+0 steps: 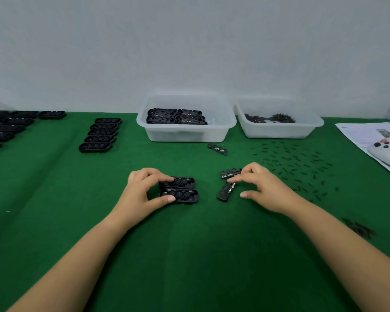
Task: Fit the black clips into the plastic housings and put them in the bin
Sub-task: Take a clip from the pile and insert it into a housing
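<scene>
Two black plastic housings (182,190) lie side by side on the green cloth at the centre. My left hand (142,190) grips them, fingers on the far one and thumb against the near one. To the right lie two black clips (227,183). My right hand (260,185) pinches the far clip (229,172) at its right end with fingertips, and the near clip (225,192) lies tilted just under the fingers. A translucent bin (186,131) at the back centre holds several assembled housings.
A second translucent bin (279,130) with small dark parts stands at the back right. Many tiny black pieces (297,165) are scattered before it. One lone clip (217,149) lies near the bins. Rows of housings (100,135) sit at left. Papers (369,136) lie at far right.
</scene>
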